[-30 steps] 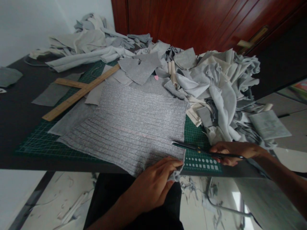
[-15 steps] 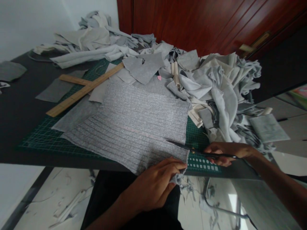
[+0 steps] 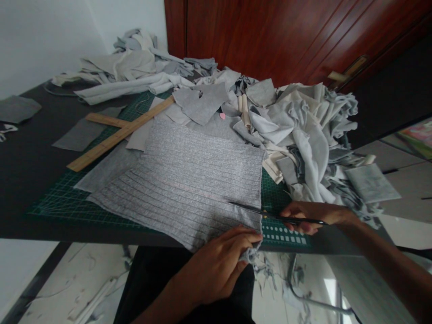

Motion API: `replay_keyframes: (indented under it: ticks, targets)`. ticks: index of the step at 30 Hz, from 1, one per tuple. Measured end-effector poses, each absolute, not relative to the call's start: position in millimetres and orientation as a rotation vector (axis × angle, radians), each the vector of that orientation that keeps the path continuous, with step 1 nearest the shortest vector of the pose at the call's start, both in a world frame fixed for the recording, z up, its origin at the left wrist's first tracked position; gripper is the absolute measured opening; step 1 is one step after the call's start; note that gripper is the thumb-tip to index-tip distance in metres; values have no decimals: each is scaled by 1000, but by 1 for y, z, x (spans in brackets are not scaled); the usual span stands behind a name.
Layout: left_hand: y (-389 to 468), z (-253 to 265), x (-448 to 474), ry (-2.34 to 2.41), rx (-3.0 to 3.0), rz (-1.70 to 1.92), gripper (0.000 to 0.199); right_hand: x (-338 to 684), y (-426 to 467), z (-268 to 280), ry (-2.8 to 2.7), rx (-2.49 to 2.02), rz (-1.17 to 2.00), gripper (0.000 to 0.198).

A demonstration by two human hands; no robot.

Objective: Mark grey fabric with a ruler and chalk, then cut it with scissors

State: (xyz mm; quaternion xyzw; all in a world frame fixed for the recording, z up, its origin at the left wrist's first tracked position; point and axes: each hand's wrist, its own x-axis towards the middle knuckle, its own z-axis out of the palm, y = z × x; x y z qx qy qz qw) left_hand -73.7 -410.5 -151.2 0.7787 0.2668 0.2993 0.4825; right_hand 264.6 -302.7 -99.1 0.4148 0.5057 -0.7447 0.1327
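Note:
A grey ribbed knit fabric piece (image 3: 189, 175) lies spread over a green cutting mat (image 3: 60, 202). At its near right corner my left hand (image 3: 226, 258) is closed on a bunched edge of the knit, just over the table's front edge. My right hand (image 3: 302, 216) grips black-handled scissors (image 3: 248, 208) by the handles. Their blades point left and lie over the right side of the fabric; whether the lower blade is beneath the cloth I cannot tell.
A wooden T-shaped ruler (image 3: 123, 130) rests on the mat at left. Heaped grey and off-white fabric scraps (image 3: 300, 121) cover the table's back and right. A small pink piece (image 3: 222, 116) lies among them. Offcuts (image 3: 270, 274) litter the floor below.
The scissors and my right hand have shifted slightly left, bringing the blades further over the knit. My left hand keeps its hold. The whole view has tilted a little.

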Motion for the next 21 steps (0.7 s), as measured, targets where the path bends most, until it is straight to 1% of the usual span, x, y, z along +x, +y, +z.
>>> replay_keyframes:
  ticks: [2, 6, 9, 15, 21]
  targets:
    - [-410, -151, -74, 651, 1900, 718, 54, 267, -304, -102, 1458, 1179, -2211, 45]
    - [-411, -151, -74, 651, 1898, 727, 54, 272, -302, -108, 1403, 1128, -2277, 51]
    - [-410, -151, -73, 653, 1900, 733, 54, 273, -301, -108, 1405, 1150, -2226, 49]
    - [-410, -152, -73, 654, 1920, 725, 52, 263, -303, -96, 1419, 1192, -2188, 60]
    - [-410, -151, -71, 667, 1922, 720, 49, 263, -298, -93, 1544, 1213, -2029, 56]
